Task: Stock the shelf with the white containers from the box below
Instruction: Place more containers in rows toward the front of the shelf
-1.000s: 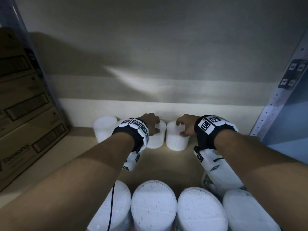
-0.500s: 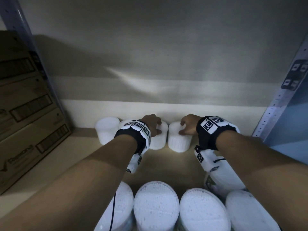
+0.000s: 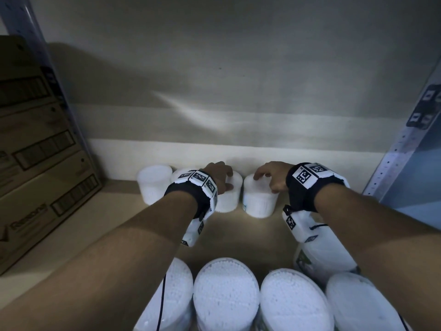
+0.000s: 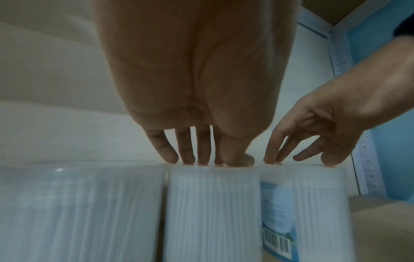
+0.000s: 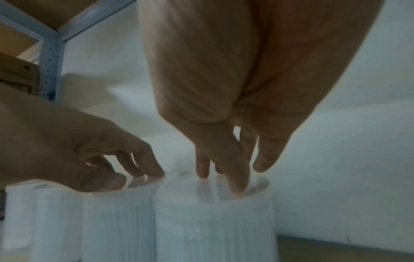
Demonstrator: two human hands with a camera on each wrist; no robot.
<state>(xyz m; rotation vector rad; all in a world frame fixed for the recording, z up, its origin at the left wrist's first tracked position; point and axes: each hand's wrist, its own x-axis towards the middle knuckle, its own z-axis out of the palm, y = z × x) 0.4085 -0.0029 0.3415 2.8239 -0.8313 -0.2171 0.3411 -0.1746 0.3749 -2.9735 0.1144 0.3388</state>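
At centre frame, four white containers (image 3: 260, 199) line the shelf (image 3: 114, 211) back edge; bare board spreads lower left and right. The left hand (image 3: 218, 174) and right hand (image 3: 272, 174) rest straightish fingertips (image 4: 202, 159) on two lids. Only the left wrist view shows a barcode label (image 4: 276, 228).

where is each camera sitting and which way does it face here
Head: worn high, looking down into the shelf; both forearms, left hand and right hand show.
Left wrist: low, looking along the left hand at the container tops.
Right wrist: likewise under the right hand.
Shared: both wrist views show both hands, fingertips on two neighbouring white containers.
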